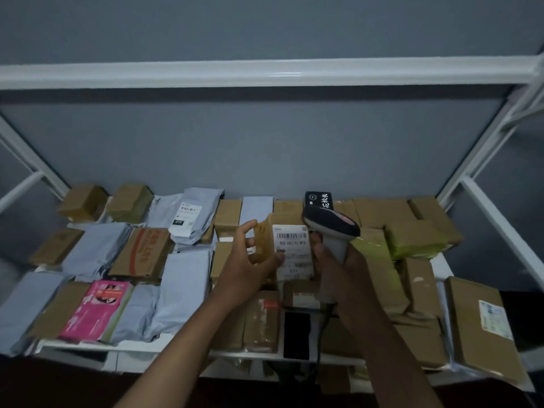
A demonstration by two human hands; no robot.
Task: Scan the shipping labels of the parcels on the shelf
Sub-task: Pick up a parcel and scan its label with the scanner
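From the head view, we hold a small tape-wrapped brown parcel (266, 245) up off the shelf (164, 347), tilted so its white shipping label (293, 250) faces us and the scanner. Our left hand (250, 260) curls its fingers and thumb round the parcel's left edge, leaving the barcode uncovered, which we judge is the point of gripping it there. Our right hand (338, 269) wraps round the pale handle of the barcode scanner (331, 228), whose dark head sits at about one o'clock from the label, just beside its upper right corner. Whether the scanner's window is aimed squarely at the barcode we cannot tell.

The other parcels lie flat in rows across the shelf: grey mailer bags (185, 290) and a pink package (98, 309) at eight to nine o'clock from our hands, brown boxes (415, 234) at two to four o'clock. Most show no label upward, so we reckon each needs lifting and turning like this one.
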